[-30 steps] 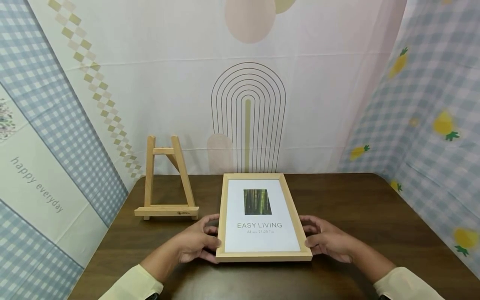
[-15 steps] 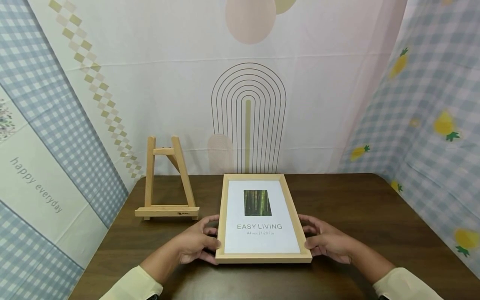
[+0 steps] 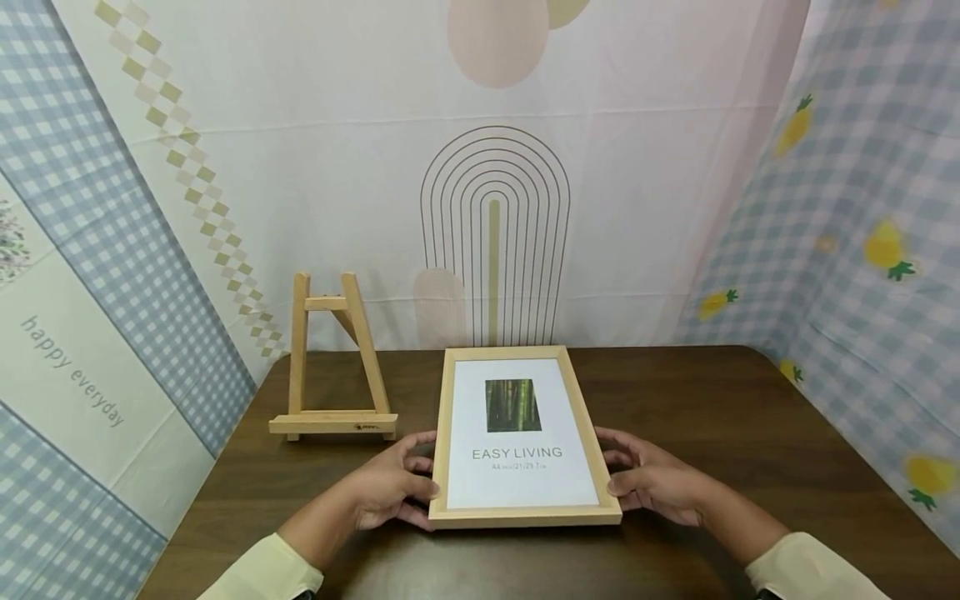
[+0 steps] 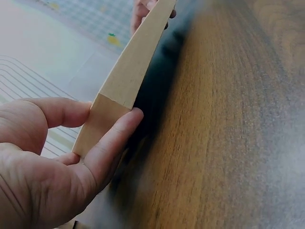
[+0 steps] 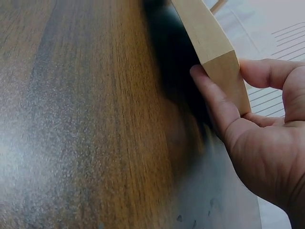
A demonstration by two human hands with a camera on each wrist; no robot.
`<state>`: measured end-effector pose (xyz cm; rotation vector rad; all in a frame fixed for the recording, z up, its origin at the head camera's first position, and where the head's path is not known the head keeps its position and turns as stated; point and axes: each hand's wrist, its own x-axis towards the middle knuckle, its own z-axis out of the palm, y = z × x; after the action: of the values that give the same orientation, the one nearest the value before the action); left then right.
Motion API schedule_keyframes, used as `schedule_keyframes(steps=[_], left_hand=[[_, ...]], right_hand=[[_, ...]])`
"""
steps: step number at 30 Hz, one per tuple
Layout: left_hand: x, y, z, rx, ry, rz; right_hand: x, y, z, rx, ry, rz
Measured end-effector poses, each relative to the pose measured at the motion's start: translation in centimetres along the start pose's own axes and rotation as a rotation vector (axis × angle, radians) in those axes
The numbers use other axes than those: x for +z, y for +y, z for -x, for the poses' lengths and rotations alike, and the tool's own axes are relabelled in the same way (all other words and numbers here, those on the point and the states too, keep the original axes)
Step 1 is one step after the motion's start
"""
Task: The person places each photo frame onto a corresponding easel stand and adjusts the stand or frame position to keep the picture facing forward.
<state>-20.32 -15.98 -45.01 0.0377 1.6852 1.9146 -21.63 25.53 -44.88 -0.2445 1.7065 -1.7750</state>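
A picture frame (image 3: 523, 487) in pale wood lies face up at the middle of the table in the head view. Its white insert reads EASY LIVING below a small bamboo photo. My left hand (image 3: 393, 483) grips the frame's left side near the front corner, thumb on the top edge. On the opposite side, my right hand (image 3: 656, 479) holds the matching corner the same way. In the left wrist view, a finger (image 4: 114, 138) reaches to the frame's underside. The right wrist view shows a finger (image 5: 214, 93) likewise at the bottom edge, with dark shadow beneath the frame.
A small wooden easel (image 3: 333, 421) stands on the left of the brown wooden table (image 3: 697, 400), close to the frame and left hand. A patterned cloth (image 3: 637, 208) hangs right behind the table's back edge. Blue checked cloth (image 3: 847, 275) hangs at the right side.
Both hands keep their hold on the picture frame. Everything in the head view shifts only by a few pixels.
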Motion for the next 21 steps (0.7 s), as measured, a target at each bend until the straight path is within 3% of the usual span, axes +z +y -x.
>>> schedule_keyframes(steps=[21], left_hand=[[0.13, 0.12, 0.1, 0.047, 0.02, -0.029]], right_hand=[[0.24, 0.13, 0.0, -0.019, 0.023, 0.015]])
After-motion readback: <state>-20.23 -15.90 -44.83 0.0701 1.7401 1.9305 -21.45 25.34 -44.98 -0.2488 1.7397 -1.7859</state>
